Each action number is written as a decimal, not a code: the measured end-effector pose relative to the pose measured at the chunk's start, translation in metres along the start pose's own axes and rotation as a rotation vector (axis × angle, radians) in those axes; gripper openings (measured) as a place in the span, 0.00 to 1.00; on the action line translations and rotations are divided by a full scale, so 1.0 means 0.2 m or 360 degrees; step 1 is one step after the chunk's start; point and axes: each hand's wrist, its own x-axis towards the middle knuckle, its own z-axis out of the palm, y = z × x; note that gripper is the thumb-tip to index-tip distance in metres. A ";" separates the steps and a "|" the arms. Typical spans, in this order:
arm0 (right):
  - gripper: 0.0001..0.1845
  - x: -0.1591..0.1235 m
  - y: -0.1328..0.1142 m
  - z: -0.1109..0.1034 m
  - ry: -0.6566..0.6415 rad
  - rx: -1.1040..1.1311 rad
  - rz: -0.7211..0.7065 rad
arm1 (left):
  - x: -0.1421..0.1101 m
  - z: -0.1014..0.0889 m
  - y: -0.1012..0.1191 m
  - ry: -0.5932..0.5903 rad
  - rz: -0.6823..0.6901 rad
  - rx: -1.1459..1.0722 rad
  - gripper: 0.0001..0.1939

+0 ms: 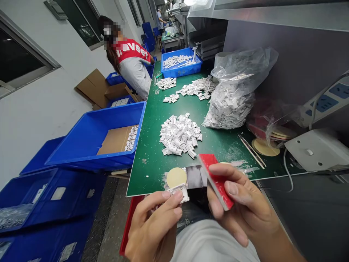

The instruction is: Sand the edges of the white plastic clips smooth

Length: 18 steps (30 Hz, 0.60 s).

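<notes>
Between the thumb and fingers of my left hand is a small white plastic part, partly covered by the fingertips. My right hand grips a flat red block with a grey edge, tilted, a little to the right of the part and apart from it. Just beyond my hands, a round yellow disc and a dark grey square plate lie at the near edge of the green table. Farther up lies a heap of similar white parts.
A clear bag of white parts stands at the right, near thin sticks and a white box. A blue tray sits at the far end. Blue bins line the left; beyond them is a person in red and white.
</notes>
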 end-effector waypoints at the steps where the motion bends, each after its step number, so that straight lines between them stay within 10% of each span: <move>1: 0.14 -0.01 0.01 0.00 -0.0004 -0.0043 0.0012 | 0.00 -0.01 0.00 -0.0005 0.0055 0.0027 0.08; 4: 0.16 -0.01 0.02 -0.01 -0.0043 -0.0188 -0.0024 | 0.01 -0.02 0.03 -0.0172 0.0075 0.0039 0.08; 7: 0.18 0.01 0.01 -0.02 -0.0185 -0.0496 -0.0005 | -0.01 0.01 0.11 0.0040 -0.0170 0.0020 0.05; 12: 0.15 0.08 -0.03 -0.04 0.0260 -0.0911 -0.0243 | -0.03 0.09 0.19 0.0356 -0.0678 -0.0289 0.05; 14: 0.16 0.10 -0.02 -0.05 0.0148 -0.0975 -0.0177 | -0.02 0.08 0.16 0.0340 -0.1037 -0.0750 0.09; 18: 0.15 0.08 -0.01 -0.07 0.0571 -0.0944 -0.0504 | 0.02 0.07 0.04 0.0270 -0.2304 -0.2020 0.17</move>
